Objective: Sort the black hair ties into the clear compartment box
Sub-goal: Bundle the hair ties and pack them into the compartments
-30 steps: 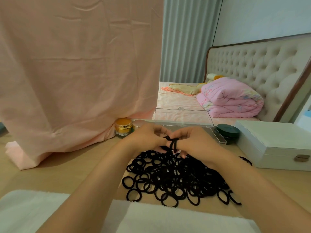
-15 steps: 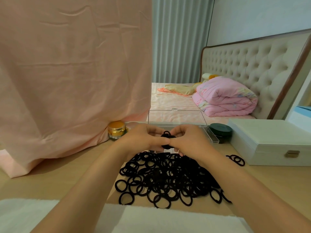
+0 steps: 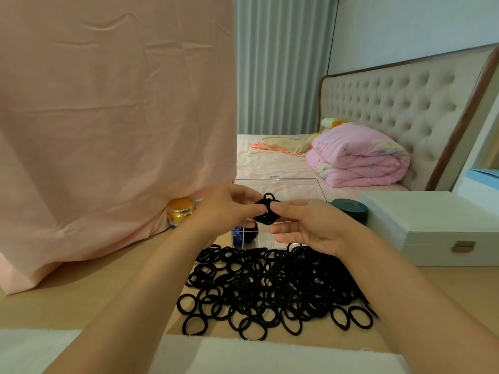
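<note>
- Pale wood bench (image 3: pixel 94 292) in a bedroom, with a bed beyond it.
- My left hand (image 3: pixel 226 209) and right hand (image 3: pixel 310 228) meet above the far edge of the bench.
- Fingers of both hands are clamped on a small bundle of hair ties (image 3: pixel 266 213). The left pinches its left side, and the right forefinger and thumb pinch its right side.
- The bundle hangs in the air just over the clear compartment box (image 3: pixel 256 238), whose lid (image 3: pixel 280 188) stands open behind my hands.
- One left compartment holds something dark blue; I cannot tell what it is.
- A pile of hair ties (image 3: pixel 270 287), all black, lies on the bench between the box and me.
- A white towel (image 3: pixel 216 357) lies along the near edge.
- A gold jar (image 3: pixel 181 210) sits left of the box, against a hanging pink cloth (image 3: pixel 108 130).
- A dark green tin (image 3: pixel 349 209) and a white case (image 3: pixel 432 225) sit to the right.
- A folded pink quilt (image 3: pixel 359 160) lies on the bed.
</note>
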The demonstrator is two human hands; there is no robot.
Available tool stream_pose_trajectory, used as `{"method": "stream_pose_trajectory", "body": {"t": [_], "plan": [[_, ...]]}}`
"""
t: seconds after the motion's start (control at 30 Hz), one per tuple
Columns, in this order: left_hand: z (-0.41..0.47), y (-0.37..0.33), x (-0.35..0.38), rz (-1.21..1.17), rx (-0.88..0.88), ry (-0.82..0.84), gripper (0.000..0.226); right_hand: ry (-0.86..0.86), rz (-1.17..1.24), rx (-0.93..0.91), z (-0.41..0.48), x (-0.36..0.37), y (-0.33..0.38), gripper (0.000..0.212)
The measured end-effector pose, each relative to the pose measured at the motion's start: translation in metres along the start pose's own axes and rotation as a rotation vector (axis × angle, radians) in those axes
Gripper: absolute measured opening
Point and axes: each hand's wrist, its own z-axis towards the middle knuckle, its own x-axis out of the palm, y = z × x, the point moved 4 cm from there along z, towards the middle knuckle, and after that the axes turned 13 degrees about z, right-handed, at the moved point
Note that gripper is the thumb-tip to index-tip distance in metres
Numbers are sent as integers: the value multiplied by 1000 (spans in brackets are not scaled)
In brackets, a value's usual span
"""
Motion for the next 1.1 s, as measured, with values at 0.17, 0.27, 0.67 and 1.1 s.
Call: {"method": "stream_pose_trajectory", "body": {"t": [0.17, 0.27, 0.67, 1.1], "plan": [[23, 0, 0, 103, 30, 33, 17, -185, -199, -133, 16, -8, 14, 35], [34, 19, -6, 309, 72, -59, 20, -272, -388, -181, 28, -9, 24, 30], [34, 53, 7, 980, 116, 138, 45, -353, -826, -73, 86, 26, 33, 23], [35, 61, -31, 562, 39, 80, 56, -406, -1414, -55, 102, 42, 11, 36]]}}
